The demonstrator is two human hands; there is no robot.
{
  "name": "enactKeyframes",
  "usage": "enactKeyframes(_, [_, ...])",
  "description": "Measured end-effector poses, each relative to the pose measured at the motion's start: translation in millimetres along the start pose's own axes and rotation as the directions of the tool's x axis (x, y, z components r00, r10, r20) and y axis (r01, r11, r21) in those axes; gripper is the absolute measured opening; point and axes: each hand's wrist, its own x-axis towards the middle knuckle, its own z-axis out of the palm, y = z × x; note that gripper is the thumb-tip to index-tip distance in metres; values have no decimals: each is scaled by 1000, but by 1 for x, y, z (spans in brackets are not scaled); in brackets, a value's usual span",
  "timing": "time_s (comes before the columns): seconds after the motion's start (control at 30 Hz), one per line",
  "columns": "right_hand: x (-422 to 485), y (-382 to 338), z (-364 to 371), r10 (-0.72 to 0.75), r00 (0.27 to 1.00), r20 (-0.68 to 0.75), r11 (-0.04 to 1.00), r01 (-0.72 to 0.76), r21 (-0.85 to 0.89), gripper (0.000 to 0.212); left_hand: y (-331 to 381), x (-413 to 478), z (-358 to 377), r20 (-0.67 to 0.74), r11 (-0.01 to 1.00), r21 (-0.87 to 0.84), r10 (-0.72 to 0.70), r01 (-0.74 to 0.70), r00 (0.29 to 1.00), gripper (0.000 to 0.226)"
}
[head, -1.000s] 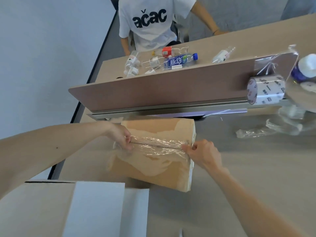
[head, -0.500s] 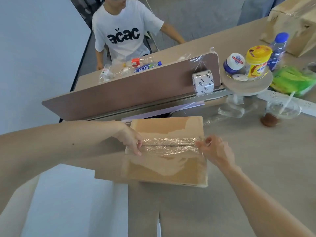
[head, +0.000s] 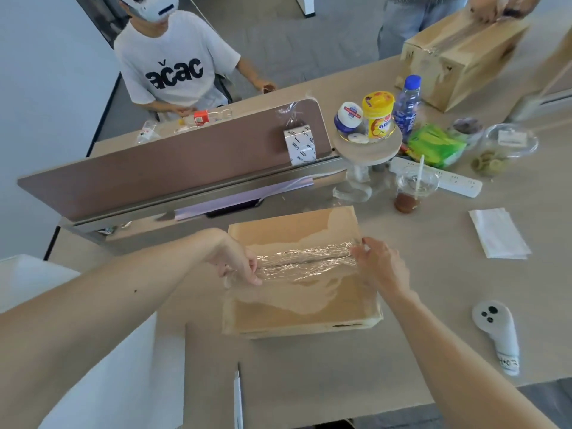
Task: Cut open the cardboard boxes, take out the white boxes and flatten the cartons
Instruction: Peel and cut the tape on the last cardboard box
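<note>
Two ends of tape pinched, left hand, right hand, cardboard box, cup behind

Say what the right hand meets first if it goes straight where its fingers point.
The crinkled tape on the carton: the right hand seems to pinch its end. Past that, likely the carton's far flap; depth unclear.
</note>
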Motion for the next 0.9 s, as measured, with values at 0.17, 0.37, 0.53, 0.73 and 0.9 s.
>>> enactKeyframes(0.17, [-20, 23, -8, -9, 998, -65, 999, 7, -32, 31, 9, -2, 36, -110, 998, -1, 60, -61, 992, 34])
enactKeyframes(0.37, [-59, 46, -9, -28, 997, -66, 996, 22, -86, 32, 5, 7, 87, -339, 984, 28, 173, -174, 925, 34])
enactKeyframes(0.53, [-85, 63, -15, -63, 993, -97, 985, 47, -165, 40, -6, 16, 136, -523, 963, -27, 216, -269, 825, 43])
enactKeyframes(0.73, [-104, 68, -27, -156, 979, -133, 918, 94, -385, 30, -1, 12, 192, -682, 959, -33, 184, -281, 708, 42])
enactKeyframes(0.9, [-90, 33, -18, -459, 887, 36, 769, 418, -484, 57, -6, 19, 203, -766, 932, -145, 106, -331, 634, 59])
